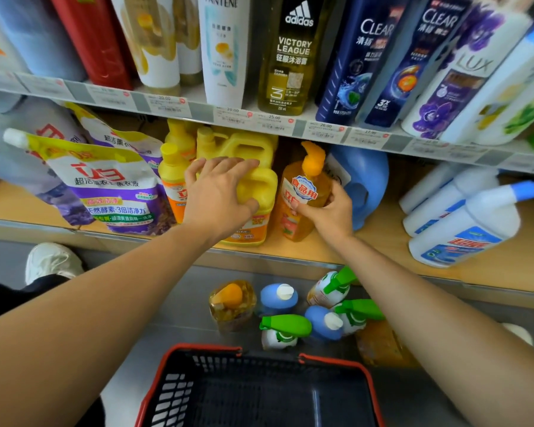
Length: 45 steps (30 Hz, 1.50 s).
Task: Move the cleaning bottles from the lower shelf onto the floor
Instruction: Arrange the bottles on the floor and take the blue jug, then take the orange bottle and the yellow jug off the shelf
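Observation:
On the lower shelf (383, 241) my left hand (216, 198) grips the top handle of a yellow jug (259, 186) with an orange label. My right hand (330, 211) holds an orange pump bottle (302, 195) just right of the jug. Behind it stands a blue jug (364, 180). More yellow bottles (173, 167) stand to the jug's left. On the grey floor below sit several moved bottles: an orange pump bottle (232, 303), blue ones (278, 298) and green-capped spray bottles (284, 329).
A red and black shopping basket (259, 392) sits at the bottom centre. Purple detergent pouches (105, 186) lean at the shelf's left; white bottles with blue caps (463, 223) lie at its right. The upper shelf holds shampoo bottles (296, 57). A white shoe (51, 261) is at left.

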Tool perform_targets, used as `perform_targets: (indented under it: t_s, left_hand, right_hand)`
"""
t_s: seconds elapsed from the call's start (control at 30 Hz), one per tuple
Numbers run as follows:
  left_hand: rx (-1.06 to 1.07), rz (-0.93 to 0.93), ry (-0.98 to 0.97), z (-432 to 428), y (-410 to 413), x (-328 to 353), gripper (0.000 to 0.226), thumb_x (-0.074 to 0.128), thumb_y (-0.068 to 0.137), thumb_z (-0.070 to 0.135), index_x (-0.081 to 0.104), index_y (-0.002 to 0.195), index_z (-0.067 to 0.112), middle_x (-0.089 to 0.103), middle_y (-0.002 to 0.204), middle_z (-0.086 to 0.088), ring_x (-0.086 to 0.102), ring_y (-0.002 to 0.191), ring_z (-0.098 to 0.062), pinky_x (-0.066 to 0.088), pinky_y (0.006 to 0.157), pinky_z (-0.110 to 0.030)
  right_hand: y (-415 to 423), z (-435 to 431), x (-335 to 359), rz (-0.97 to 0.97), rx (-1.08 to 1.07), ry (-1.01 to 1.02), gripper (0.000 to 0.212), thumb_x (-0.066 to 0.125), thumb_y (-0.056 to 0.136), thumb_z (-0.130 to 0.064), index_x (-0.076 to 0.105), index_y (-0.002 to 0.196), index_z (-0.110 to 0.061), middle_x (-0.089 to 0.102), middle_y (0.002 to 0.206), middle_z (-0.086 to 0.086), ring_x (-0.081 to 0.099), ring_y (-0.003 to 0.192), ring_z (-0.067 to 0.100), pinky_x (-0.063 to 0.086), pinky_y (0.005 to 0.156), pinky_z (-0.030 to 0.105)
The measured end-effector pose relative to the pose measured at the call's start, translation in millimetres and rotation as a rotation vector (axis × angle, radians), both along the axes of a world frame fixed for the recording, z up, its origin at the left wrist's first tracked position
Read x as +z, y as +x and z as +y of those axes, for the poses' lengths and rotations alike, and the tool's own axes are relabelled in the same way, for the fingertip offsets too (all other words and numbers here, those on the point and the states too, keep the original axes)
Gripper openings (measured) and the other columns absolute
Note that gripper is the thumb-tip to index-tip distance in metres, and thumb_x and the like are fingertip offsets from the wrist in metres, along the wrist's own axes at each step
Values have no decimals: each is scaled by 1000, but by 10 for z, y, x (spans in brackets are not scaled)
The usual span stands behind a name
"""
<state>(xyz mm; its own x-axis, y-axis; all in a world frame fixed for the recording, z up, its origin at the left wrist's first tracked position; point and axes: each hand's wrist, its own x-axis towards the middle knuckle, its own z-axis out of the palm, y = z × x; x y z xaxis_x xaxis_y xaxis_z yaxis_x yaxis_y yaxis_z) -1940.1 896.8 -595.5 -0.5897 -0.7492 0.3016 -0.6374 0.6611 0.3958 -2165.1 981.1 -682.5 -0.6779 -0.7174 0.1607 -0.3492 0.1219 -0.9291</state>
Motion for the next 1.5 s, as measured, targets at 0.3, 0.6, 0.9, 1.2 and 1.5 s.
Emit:
perform_targets:
  t_s: [0.3, 0.6, 0.9, 1.2, 1.5]
  left_hand:
    - [-197, 228, 282, 428, -194, 273, 79, 75, 87, 39, 38, 155, 20, 41, 159, -4, 34, 147, -20, 27, 119, -37]
    - [-496, 371, 323, 956, -114, 745, 23, 78, 79, 39, 74, 95, 24, 69, 90, 9, 65, 82, -10, 55, 74, -40]
    - [-764, 89, 346, 1162, 163, 659, 22, 84, 82, 19, 77, 102, 13, 66, 95, 4, 64, 87, -12, 52, 77, -38]
    - [-709, 246, 540, 1191, 227, 685, 35, 82, 76, 15, 76, 110, 7, 74, 115, -3, 70, 109, -15, 57, 92, -40]
    - [-658, 417, 212, 1205, 273, 713, 40, 84, 75, 19, 73, 112, 7, 74, 106, -4, 72, 94, -10, 57, 80, -19]
  right_hand:
    - [35, 687, 480, 150, 208, 147, 72, 97, 58, -28, 62, 122, -30, 72, 111, -10, 68, 103, 7, 58, 92, 41]
    - [391, 1433, 1432, 262, 467, 300, 73, 91, 52, -50, 61, 119, -43, 73, 103, -22, 69, 95, -3, 58, 82, 30]
    - [621, 1834, 1233, 286, 511, 394, 68, 94, 55, -46, 67, 115, -33, 74, 103, -18, 69, 94, -1, 57, 82, 38]
    - [432, 1767, 1237, 361, 537, 363, 85, 95, 56, -36, 58, 133, -32, 69, 117, -15, 63, 106, 2, 52, 91, 30]
    - [403, 1787, 1248, 214, 511, 296, 88, 96, 58, -31, 58, 136, -25, 68, 121, -15, 62, 112, -2, 52, 96, 23]
